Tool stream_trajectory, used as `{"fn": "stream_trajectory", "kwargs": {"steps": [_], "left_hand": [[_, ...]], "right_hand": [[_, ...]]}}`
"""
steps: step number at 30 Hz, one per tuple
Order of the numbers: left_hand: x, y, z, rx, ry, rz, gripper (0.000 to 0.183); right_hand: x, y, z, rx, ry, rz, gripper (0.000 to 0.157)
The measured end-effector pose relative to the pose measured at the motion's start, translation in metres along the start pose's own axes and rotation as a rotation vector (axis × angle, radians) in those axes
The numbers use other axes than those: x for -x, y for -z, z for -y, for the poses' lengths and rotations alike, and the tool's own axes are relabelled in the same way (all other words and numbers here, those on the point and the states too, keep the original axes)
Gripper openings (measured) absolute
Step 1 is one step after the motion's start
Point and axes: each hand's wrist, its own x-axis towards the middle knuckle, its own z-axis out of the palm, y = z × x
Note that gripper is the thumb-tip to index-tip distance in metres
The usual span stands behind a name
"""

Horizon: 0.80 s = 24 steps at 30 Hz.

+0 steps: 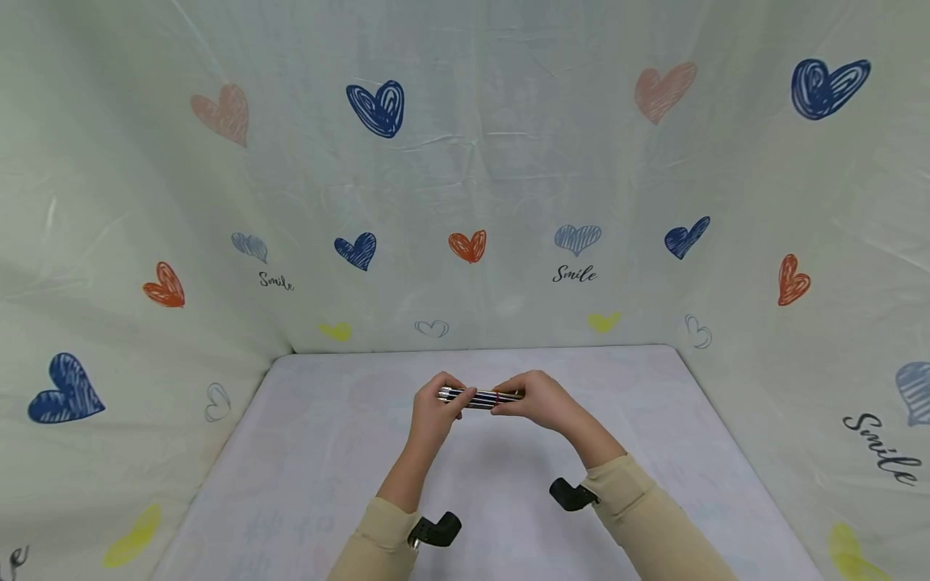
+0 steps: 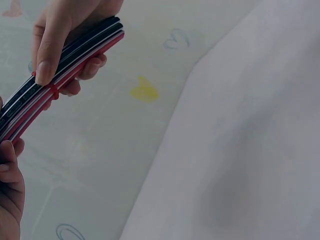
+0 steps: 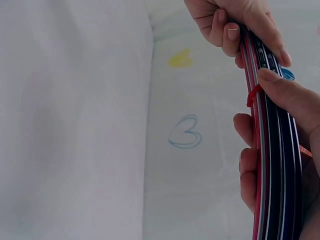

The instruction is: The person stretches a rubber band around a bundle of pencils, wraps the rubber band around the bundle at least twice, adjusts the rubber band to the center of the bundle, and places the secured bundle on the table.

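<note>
Both hands hold one slim bundle of striped pencils (image 1: 483, 399), dark blue and red with silver lines, roughly level over the table. A red band (image 3: 254, 95) circles the bundle. My left hand (image 1: 433, 410) pinches its left end, thumb along the near side. Around the right part, my right hand (image 1: 541, 399) grips with the thumb on one side and fingers on the other. In the left wrist view the right thumb lies close to the band (image 2: 53, 92). The bundle's left end is partly covered by the left fingers in the right wrist view.
A white-covered table (image 1: 327, 452) lies under the hands, with a soft shadow below them. Pale curtains (image 1: 472, 177) printed with hearts and "Smile" stand behind and at both sides. A black wrist camera (image 1: 436, 530) sits at the left cuff, another black camera (image 1: 571, 494) at the right.
</note>
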Motion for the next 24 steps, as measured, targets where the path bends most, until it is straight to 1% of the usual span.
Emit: {"fn": "stream_trajectory", "kwargs": {"steps": [5,11,13,19,21,24], "left_hand": [[0.002,-0.002,-0.002,0.003,0.026,0.012,0.019],[0.004,-0.004,0.002,0.018,0.027,0.030,0.021],[0.005,-0.004,0.003,0.010,0.027,0.033,0.021],[0.006,0.004,0.005,-0.034,0.025,0.001,0.020],[0.006,0.007,0.006,-0.038,0.036,-0.013,0.022],[0.006,0.013,0.006,-0.023,0.070,-0.040,0.022]], "right_hand": [[-0.001,-0.004,0.000,0.049,-0.024,-0.009,0.027],[0.000,-0.007,-0.001,0.065,-0.033,0.006,0.030],[0.001,-0.006,-0.002,0.043,-0.026,0.020,0.029],[0.007,0.000,-0.009,-0.068,0.027,0.057,0.027],[0.010,0.001,-0.012,-0.086,0.032,0.049,0.027],[0.015,0.002,-0.018,-0.127,0.026,0.004,0.027]]}}
